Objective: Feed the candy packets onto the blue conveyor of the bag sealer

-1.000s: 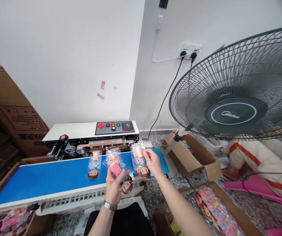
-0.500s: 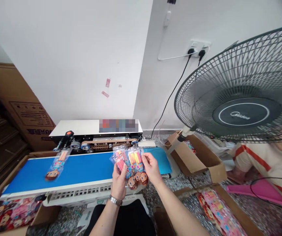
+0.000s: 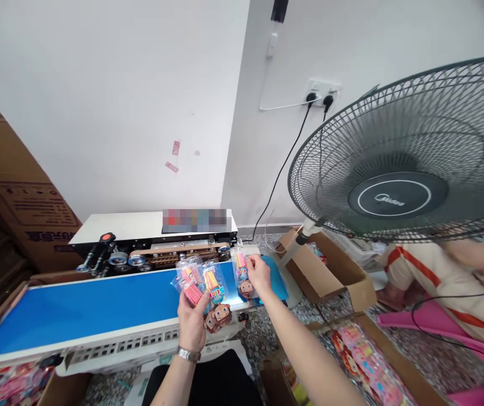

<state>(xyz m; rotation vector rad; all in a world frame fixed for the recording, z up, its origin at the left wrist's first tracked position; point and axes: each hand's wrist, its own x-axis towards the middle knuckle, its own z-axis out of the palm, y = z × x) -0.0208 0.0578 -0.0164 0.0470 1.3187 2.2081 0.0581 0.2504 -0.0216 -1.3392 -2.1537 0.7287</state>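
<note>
Several clear plastic packets [image 3: 213,285] with coloured sticks and brown cartoon heads are fanned out in my left hand [image 3: 191,324], its fingers closed round them. My right hand [image 3: 259,274] pinches a single packet [image 3: 242,269] of the same kind by its side edge, apart from the others. Both hands are over the right end of a blue conveyor belt [image 3: 98,304]. Behind the belt is a sealing machine [image 3: 119,225] with a white top, rollers and a tan band.
A large fan [image 3: 398,186] stands at the right, before a seated person's legs [image 3: 427,270]. Cardboard boxes [image 3: 362,293] are on the speckled floor, one holding pink packets [image 3: 368,361]. Another box with packets [image 3: 13,383] sits below the belt's left end. A black cable [image 3: 282,169] hangs from the wall.
My right hand has drawn one packet away from the bunch in my left hand. The packet lying at the belt's left end is no longer in view. The view has shifted slightly right.
</note>
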